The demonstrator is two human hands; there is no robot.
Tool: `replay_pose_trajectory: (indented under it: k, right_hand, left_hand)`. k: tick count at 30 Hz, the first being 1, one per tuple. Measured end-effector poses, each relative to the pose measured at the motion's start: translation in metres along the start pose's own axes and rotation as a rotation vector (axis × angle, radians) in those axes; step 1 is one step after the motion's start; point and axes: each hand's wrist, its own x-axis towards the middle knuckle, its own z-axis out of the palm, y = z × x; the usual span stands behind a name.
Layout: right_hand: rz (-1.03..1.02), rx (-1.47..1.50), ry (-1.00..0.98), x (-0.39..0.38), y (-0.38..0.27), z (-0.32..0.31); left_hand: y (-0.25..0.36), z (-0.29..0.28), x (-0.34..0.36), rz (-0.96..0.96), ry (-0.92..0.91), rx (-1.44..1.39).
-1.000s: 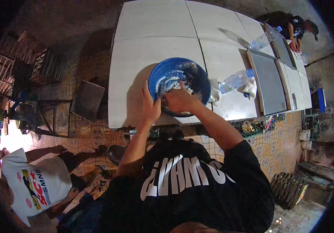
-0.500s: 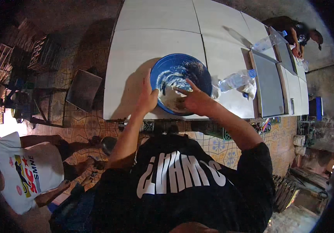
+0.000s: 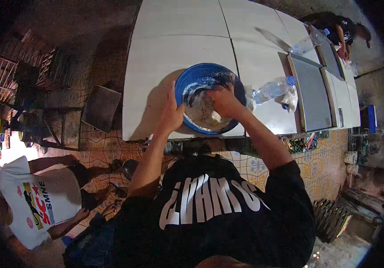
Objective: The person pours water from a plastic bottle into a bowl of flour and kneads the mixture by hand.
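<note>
A round blue basin (image 3: 241,85) sits near the front edge of the white table, with a wet, pale, flour-like mixture (image 3: 201,112) smeared over its bottom and inner wall. My left hand (image 3: 172,112) is closed on the basin's left rim, thumb on the near side. Inside the basin is my right hand (image 3: 226,102), reaching in over the right rim and touching the mixture. Its fingertips are blurred and partly hidden, so their closure is unclear. Right of the basin, a clear plastic bottle (image 3: 270,90) with a blue cap lies beside a whitish plastic bag (image 3: 291,99).
Dark metal trays (image 3: 310,94) rest on the table (image 3: 178,49) at the right, near another clear bottle (image 3: 306,46). One person (image 3: 335,29) bends at the table's far right end. Another person in a white shirt (image 3: 47,196) is at the lower left. Wooden racks (image 3: 47,67) stand left.
My right hand has moved up and deeper into the basin, its fingers shifting through the mixture. My left hand keeps its hold on the rim. The view has shifted slightly.
</note>
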Motion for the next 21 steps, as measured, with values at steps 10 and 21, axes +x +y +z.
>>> replay_pose_trajectory:
  k: [10,21]
  right_hand:
    - [-0.334,-0.226,-0.26,0.005,-0.058,-0.003]
    - [-0.093,-0.003,-0.372,-0.059,-0.002,-0.053]
  left_hand:
    - [0.022,-0.009,-0.001,-0.034,-0.032,0.204]
    - [0.023,-0.012,0.005,0.004,-0.056,0.185]
